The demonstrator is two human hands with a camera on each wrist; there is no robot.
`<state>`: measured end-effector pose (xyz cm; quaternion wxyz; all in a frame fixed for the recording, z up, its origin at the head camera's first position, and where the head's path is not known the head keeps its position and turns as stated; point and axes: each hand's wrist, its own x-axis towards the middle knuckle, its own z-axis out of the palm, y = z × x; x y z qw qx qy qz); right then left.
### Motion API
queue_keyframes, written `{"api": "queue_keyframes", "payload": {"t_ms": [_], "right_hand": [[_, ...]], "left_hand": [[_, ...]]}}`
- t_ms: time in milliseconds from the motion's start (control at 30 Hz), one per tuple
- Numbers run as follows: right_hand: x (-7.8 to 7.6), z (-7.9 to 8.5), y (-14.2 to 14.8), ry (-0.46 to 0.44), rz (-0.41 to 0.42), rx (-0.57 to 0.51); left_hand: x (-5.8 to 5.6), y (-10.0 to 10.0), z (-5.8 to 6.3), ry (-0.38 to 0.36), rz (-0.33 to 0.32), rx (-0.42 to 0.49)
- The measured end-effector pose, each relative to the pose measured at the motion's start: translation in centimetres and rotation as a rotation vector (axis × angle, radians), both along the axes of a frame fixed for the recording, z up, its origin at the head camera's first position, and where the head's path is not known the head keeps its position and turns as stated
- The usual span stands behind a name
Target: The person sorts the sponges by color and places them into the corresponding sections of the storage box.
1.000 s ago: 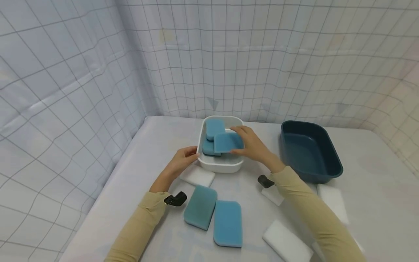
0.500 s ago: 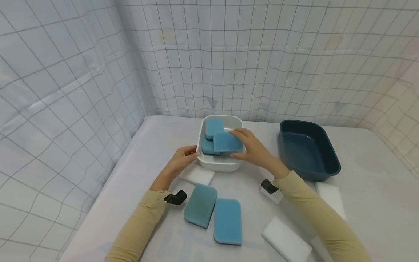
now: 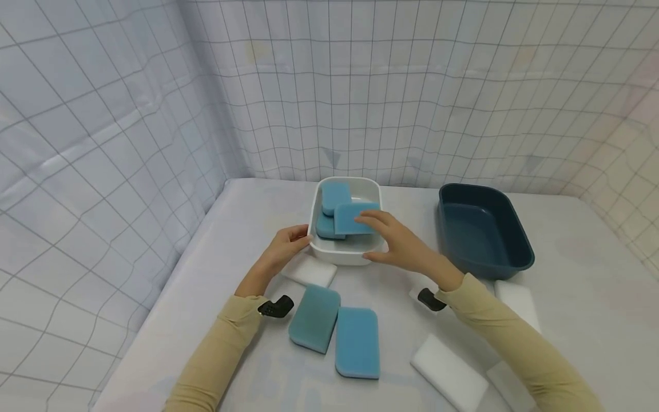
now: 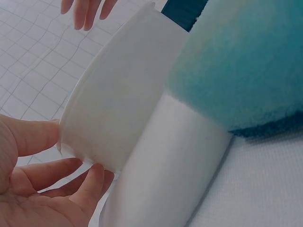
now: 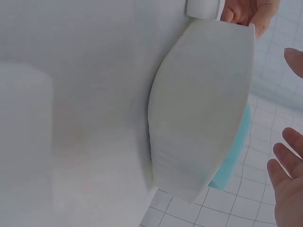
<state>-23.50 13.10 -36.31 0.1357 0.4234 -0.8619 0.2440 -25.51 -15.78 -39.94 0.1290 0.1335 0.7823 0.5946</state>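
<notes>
A white plastic tub (image 3: 342, 258) stands at the back middle of the table with several blue sponges in it. My left hand (image 3: 283, 250) holds its left side, thumb at the rim and fingertips against the outer wall in the left wrist view. The topmost sponge (image 3: 345, 220) lies tilted over the others, its right end near the tub's right rim. Over that rim hovers my right hand (image 3: 404, 245), fingers spread with nothing between them. The right wrist view shows these fingers (image 5: 289, 153) apart from the tub (image 5: 201, 99), with a blue sponge edge (image 5: 234, 151) above its rim.
A dark blue tub (image 3: 481, 229) stands at the back right. In front of the white tub lie a teal sponge (image 3: 315, 318), a blue sponge (image 3: 357, 342) and a white sponge (image 3: 310, 270). Further white sponges (image 3: 450, 372) lie around my right forearm. Grid-patterned cloth walls enclose the table.
My right hand has let go of the topmost blue sponge and drawn back a little to the right and toward me. The left hand keeps its hold on the white tub.
</notes>
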Motion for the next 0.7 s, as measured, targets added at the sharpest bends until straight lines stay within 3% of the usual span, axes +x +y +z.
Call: {"api": "queue_keyframes", "payload": {"t_ms": [433, 700], "right_hand": [[1.8, 0.3, 0.5, -0.035, 0.146, 0.068], [2.5, 0.3, 0.5, -0.029, 0.187, 0.088]], "left_hand": [[-0.2, 0.1, -0.1, -0.007, -0.009, 0.016], [0.0, 0.0, -0.1, 0.0, -0.016, 0.022]]}}
